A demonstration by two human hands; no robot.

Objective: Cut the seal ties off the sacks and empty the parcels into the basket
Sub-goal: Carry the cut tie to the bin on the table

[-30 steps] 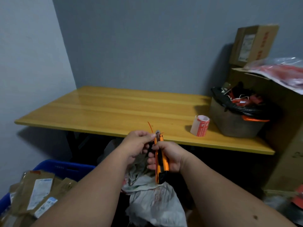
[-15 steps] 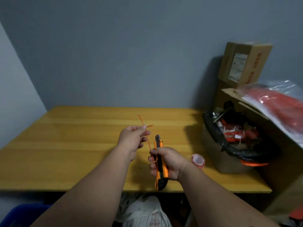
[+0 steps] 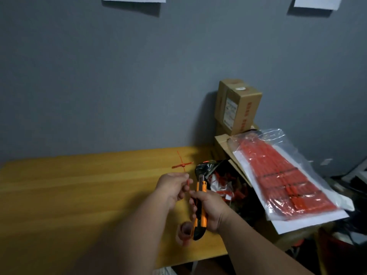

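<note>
L hand [image 3: 172, 185] at frame center pinches red seal tie [image 3: 183, 166], tie sticking up over the yellow wooden table [image 3: 79, 187]. R hand [image 3: 210, 208] just right of it, fingers clenched round orange-black utility knife [image 3: 200, 207], blade end up. Black-lined bin [image 3: 228, 187] w/ red scraps right of hands. Clear bag of red ties [image 3: 286, 175] on cardboard box [image 3: 237, 108] stack, right side.

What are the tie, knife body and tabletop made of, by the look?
Tie: thin orange-red plastic, likely nylon; it holds a stiff, springy line above the left hand.
Knife in the right hand: glossy orange and black moulded plastic, probably.
Tabletop: yellow wood planks, varnished; it shows seams and sheen.
</note>
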